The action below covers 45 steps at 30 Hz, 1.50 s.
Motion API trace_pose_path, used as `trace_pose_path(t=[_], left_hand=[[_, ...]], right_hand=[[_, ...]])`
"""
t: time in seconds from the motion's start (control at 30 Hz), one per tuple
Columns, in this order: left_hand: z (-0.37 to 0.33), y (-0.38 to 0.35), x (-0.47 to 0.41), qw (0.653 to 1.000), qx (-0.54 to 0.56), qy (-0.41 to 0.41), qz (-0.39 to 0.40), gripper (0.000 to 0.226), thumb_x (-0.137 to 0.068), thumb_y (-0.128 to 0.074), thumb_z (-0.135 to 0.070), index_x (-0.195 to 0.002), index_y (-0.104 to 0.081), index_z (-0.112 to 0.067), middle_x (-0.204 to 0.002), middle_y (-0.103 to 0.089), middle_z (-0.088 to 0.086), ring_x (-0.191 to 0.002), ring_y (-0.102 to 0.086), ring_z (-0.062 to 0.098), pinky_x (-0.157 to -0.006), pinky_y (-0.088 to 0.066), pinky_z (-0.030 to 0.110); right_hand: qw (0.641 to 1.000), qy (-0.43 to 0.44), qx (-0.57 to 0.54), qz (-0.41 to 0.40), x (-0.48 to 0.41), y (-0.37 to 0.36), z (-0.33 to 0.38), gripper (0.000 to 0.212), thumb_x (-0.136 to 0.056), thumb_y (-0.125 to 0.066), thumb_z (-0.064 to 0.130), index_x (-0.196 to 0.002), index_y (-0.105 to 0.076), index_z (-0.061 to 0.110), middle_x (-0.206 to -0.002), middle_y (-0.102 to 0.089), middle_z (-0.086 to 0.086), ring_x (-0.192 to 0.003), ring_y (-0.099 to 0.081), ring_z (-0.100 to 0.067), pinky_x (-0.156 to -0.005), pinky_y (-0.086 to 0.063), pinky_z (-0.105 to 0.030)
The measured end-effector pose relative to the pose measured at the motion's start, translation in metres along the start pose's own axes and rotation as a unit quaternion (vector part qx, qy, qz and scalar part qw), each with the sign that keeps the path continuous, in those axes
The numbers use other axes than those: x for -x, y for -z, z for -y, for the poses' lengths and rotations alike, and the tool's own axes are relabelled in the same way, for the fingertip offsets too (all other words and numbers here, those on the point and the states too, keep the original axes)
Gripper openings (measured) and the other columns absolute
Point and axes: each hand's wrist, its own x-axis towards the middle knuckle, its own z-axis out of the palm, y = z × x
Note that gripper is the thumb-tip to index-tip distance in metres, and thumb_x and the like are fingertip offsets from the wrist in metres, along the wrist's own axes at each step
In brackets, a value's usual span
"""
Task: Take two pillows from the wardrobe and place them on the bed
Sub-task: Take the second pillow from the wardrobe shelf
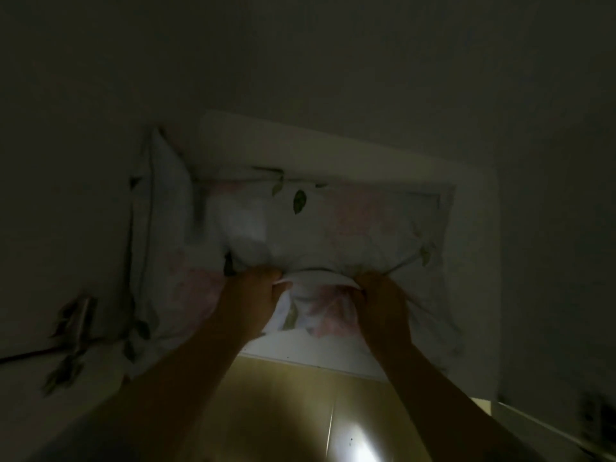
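A white pillow [333, 225] printed with pink flowers and green leaves lies across the bed, close to the white headboard [333, 151]. My left hand [250, 291] and my right hand [380, 301] both grip the bunched fabric of its near edge, about a hand's width apart. A second pillow [166, 235] in the same floral print stands on edge at the left, touching the first one. The scene is dark and details are faint.
A white bed frame [476, 261] runs around the right side of the pillow. Below the frame shows a yellowish wooden floor [300, 411] with a bright glare. Floral bedding [66, 345] spreads at the lower left. Plain dark walls surround the bed.
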Motion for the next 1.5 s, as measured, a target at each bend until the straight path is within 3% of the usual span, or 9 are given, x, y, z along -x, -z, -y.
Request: trace_pose_path(t=[0.07,0.17,0.3,0.4,0.53,0.83,1.1,1.27,1.5], left_hand=[[-0.011,0.016,0.020,1.000,0.002,-0.020,-0.023,0.068,-0.092,-0.016,-0.056,-0.075,-0.064,-0.012,-0.067,-0.066,0.008,-0.061,-0.063,0.025,-0.066,-0.049,0.034],[-0.035,0.051,0.038,1.000,-0.014,-0.011,-0.014,0.077,-0.093,-0.005,-0.055,-0.075,-0.066,-0.012,-0.067,-0.066,0.008,-0.060,-0.062,0.024,-0.060,-0.052,0.032],[-0.063,0.104,0.067,1.000,0.000,-0.008,-0.028,0.071,-0.095,-0.013,-0.053,-0.062,-0.060,-0.012,-0.056,-0.062,0.009,-0.050,-0.061,0.027,-0.051,-0.049,0.027],[-0.085,0.148,0.100,0.988,-0.137,-0.065,-0.030,0.034,-0.082,-0.056,-0.052,-0.071,-0.068,-0.022,-0.059,-0.063,-0.003,-0.052,-0.062,0.014,-0.047,-0.042,0.023],[-0.128,0.206,0.150,0.998,0.057,0.027,0.003,0.049,-0.094,-0.029,-0.048,-0.099,-0.064,-0.015,-0.095,-0.068,0.007,-0.091,-0.061,0.023,-0.069,-0.025,0.026],[-0.206,0.346,0.272,0.981,0.164,-0.037,-0.094,0.057,-0.090,-0.036,-0.053,-0.076,-0.063,-0.005,-0.072,-0.066,0.013,-0.072,-0.061,0.027,-0.066,-0.040,0.031],[-0.279,0.441,0.379,0.967,0.190,-0.061,-0.157,0.061,-0.088,-0.033,-0.059,-0.046,-0.037,-0.015,-0.044,-0.040,0.001,-0.054,-0.048,0.027,-0.059,-0.041,0.036],[-0.324,0.477,0.458,0.956,0.181,-0.076,-0.217,0.060,-0.091,-0.039,-0.051,-0.045,-0.034,-0.013,-0.043,-0.038,0.002,-0.054,-0.045,0.025,-0.056,-0.024,0.034],[-0.357,0.534,0.546,0.932,0.190,-0.112,-0.289,0.061,-0.090,-0.043,-0.049,-0.043,-0.029,-0.012,-0.041,-0.032,0.002,-0.050,-0.043,0.032,-0.055,-0.033,0.034]], right_hand=[[1.000,-0.009,0.006,-0.003,0.014,0.024,0.012,0.038,-0.085,-0.047,0.031,-0.079,-0.069,0.001,-0.075,-0.069,-0.017,-0.071,-0.067,-0.031,-0.071,-0.051,-0.034],[0.997,0.008,0.073,-0.017,0.019,0.066,0.039,0.038,-0.085,-0.044,0.033,-0.073,-0.068,0.008,-0.069,-0.068,-0.011,-0.062,-0.066,-0.029,-0.061,-0.056,-0.037],[0.994,0.016,0.102,-0.026,0.031,0.130,0.081,0.038,-0.086,-0.041,0.036,-0.074,-0.068,0.012,-0.069,-0.068,-0.008,-0.064,-0.065,-0.030,-0.068,-0.053,-0.039],[0.992,0.032,0.123,-0.020,0.051,0.183,0.120,0.038,-0.085,-0.039,0.036,-0.069,-0.066,0.014,-0.063,-0.067,-0.005,-0.058,-0.063,-0.027,-0.067,-0.053,-0.036],[0.997,0.008,0.069,0.031,0.084,0.248,0.162,0.045,-0.088,-0.034,0.045,-0.064,-0.058,0.016,-0.064,-0.064,-0.008,-0.061,-0.059,-0.030,-0.068,-0.046,-0.039],[0.995,0.047,0.058,-0.063,0.169,0.406,0.272,0.040,-0.090,-0.052,0.042,-0.058,-0.037,0.024,-0.053,-0.055,-0.008,-0.051,-0.054,-0.030,-0.062,-0.045,-0.038],[0.961,0.046,0.215,-0.169,0.252,0.530,0.354,0.043,-0.091,-0.034,0.043,-0.068,-0.062,0.021,-0.067,-0.066,-0.003,-0.068,-0.062,-0.027,-0.094,-0.042,-0.046],[0.961,0.138,0.083,-0.223,0.302,0.584,0.371,0.033,-0.093,-0.043,0.032,-0.063,-0.051,0.019,-0.061,-0.061,-0.006,-0.058,-0.054,-0.028,-0.062,-0.035,-0.031],[0.951,0.198,-0.004,-0.237,0.349,0.652,0.421,0.049,-0.094,-0.032,0.045,-0.062,-0.054,0.016,-0.061,-0.065,-0.012,-0.056,-0.057,-0.032,-0.054,-0.033,-0.028]])
